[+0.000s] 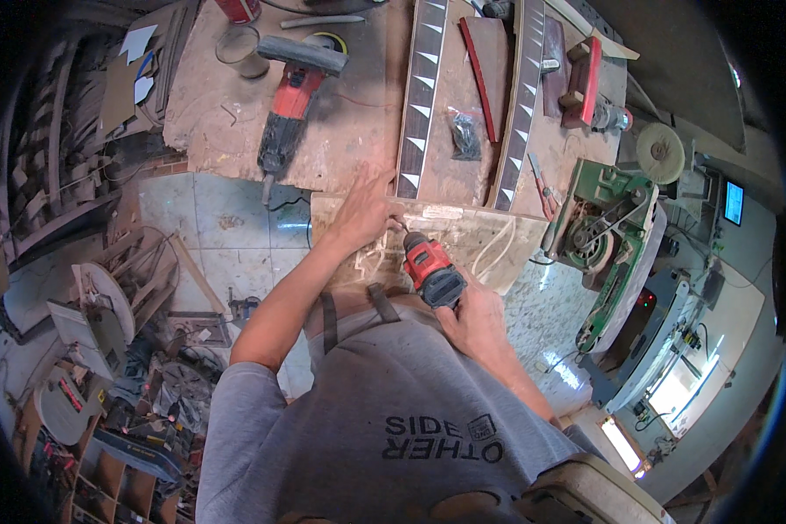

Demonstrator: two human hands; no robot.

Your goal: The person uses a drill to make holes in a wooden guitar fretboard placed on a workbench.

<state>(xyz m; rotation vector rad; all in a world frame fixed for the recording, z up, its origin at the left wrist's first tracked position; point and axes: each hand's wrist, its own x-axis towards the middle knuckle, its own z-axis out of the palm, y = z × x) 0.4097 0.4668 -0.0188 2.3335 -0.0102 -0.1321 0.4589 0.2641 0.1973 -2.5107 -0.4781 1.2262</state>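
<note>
The left hand reached forward to the bench's front edge; the right hand came in from the lower right. Bench surface showed between the grinder and 2 inlaid strips. Right fingers wrapped the drill, above the panel; left fingers curled beside its tip, whether gripping anything I could not tell.

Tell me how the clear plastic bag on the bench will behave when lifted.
The clear plastic bag will probably be floppy, its thin film looking wrinkled. The small dark pieces inside look loose, so they would likely slide and sag toward the lowest end.
</note>
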